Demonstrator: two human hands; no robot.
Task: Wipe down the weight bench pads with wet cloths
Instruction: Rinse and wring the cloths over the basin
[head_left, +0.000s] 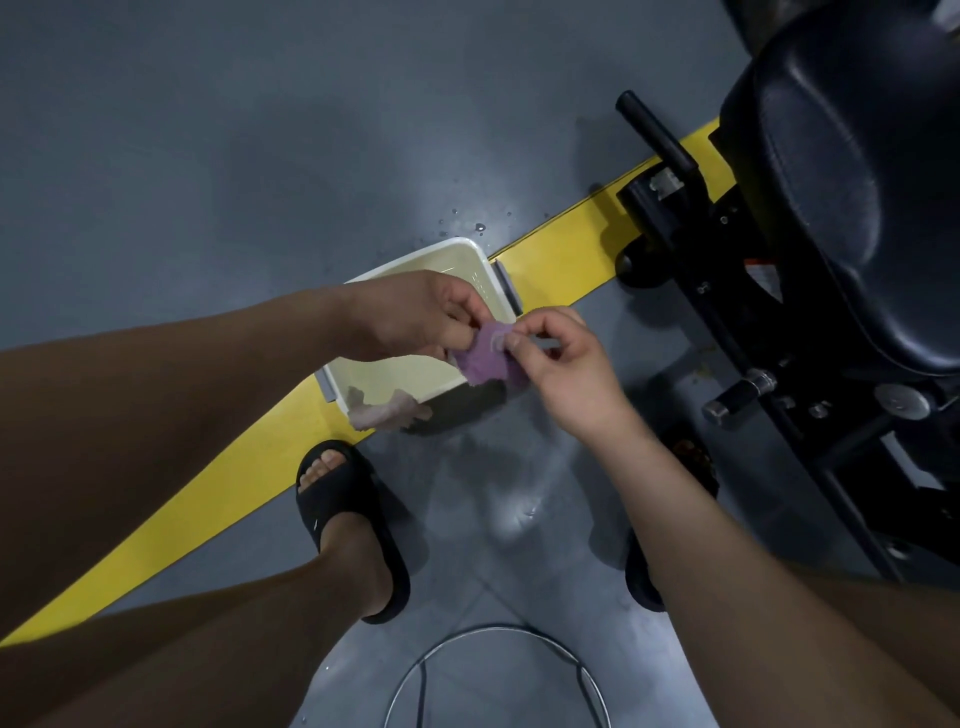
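Note:
A purple cloth (488, 358) hangs over the near right corner of a white plastic basin (483, 260) on the floor. My left hand (415, 317) pinches the cloth's upper left edge and my right hand (558, 358) pinches its upper right edge. A second, pale pinkish cloth (387, 410) drapes over the basin's near rim. The black padded seat of the weight bench (857, 208) fills the upper right, apart from both hands.
The bench's black steel frame (727, 291) with a handle bar (657, 132) and a pin stands right of the basin. A yellow floor stripe (182, 519) runs under the basin. Water drops and wet patches lie on the grey floor. My feet in black slides stand below, with a cable loop (493, 670).

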